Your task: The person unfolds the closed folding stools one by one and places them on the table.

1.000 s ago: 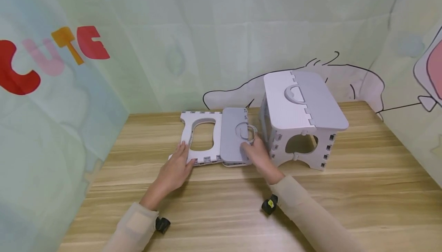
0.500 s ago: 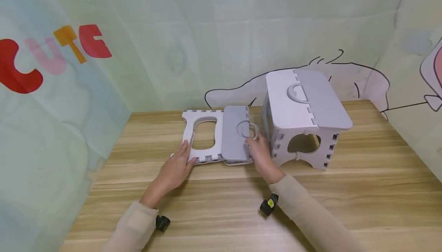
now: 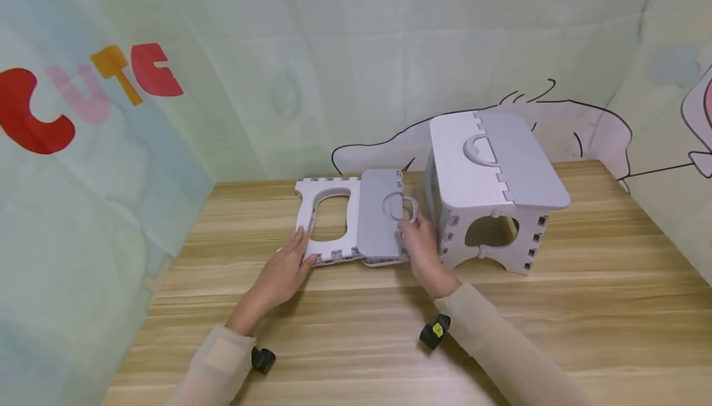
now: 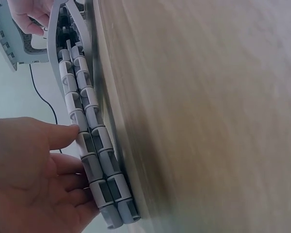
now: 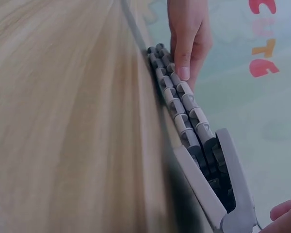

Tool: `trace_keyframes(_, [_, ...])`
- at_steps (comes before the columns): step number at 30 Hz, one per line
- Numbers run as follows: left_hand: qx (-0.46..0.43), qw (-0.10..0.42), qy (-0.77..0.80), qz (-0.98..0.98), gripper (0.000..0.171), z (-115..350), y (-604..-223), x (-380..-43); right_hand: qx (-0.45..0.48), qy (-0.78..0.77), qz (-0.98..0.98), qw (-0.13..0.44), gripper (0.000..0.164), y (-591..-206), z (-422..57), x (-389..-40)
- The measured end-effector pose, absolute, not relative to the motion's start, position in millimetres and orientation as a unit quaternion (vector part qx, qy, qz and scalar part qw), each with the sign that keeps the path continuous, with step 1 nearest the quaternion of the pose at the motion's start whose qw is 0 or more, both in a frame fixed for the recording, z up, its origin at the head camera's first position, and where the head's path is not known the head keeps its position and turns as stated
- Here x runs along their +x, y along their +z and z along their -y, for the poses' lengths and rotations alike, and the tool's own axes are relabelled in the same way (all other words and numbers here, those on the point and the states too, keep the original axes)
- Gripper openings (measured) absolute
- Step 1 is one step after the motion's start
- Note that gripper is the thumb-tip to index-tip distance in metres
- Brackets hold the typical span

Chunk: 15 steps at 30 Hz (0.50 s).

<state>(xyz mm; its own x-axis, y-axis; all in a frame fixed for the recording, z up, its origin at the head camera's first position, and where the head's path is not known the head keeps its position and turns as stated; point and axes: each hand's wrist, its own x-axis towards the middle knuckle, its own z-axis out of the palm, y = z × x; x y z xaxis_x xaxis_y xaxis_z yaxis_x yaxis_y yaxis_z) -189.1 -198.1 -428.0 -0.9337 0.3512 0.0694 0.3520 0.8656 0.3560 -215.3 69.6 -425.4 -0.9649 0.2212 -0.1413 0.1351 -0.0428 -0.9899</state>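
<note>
A folding step stool lies folded flat on the table, with a white leg frame (image 3: 354, 220) on its left and a grey seat panel (image 3: 378, 217) on its right. My left hand (image 3: 282, 270) rests on the stool's left end, thumb against the hinged front edge (image 4: 89, 121) and fingers on the leg frame. At the right end, my right hand (image 3: 421, 248) pinches the seat edge just below the looped carry handle (image 3: 413, 203), thumb on top. Its other fingers are partly hidden. The right wrist view shows only part of that hand, at the lower right corner.
An unfolded step stool (image 3: 492, 162) stands upright close to the right of the folded one, near my right hand. The wooden table (image 3: 356, 338) extends toward me. A printed cloth backdrop (image 3: 267, 84) rises behind and at the sides.
The view shifts slightly, moving everything a little to the right in the picture. Both hands keep their places on the folded stool, which stays flat.
</note>
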Motion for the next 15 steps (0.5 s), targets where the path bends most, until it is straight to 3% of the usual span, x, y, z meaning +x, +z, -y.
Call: trace_keyframes(15, [-0.200, 0.008, -0.242, 0.950, 0.055, 210.0, -424.9, -188.5, -0.076, 0.739, 0.667, 0.053, 0.072, -401.7, -64.6, -209.1])
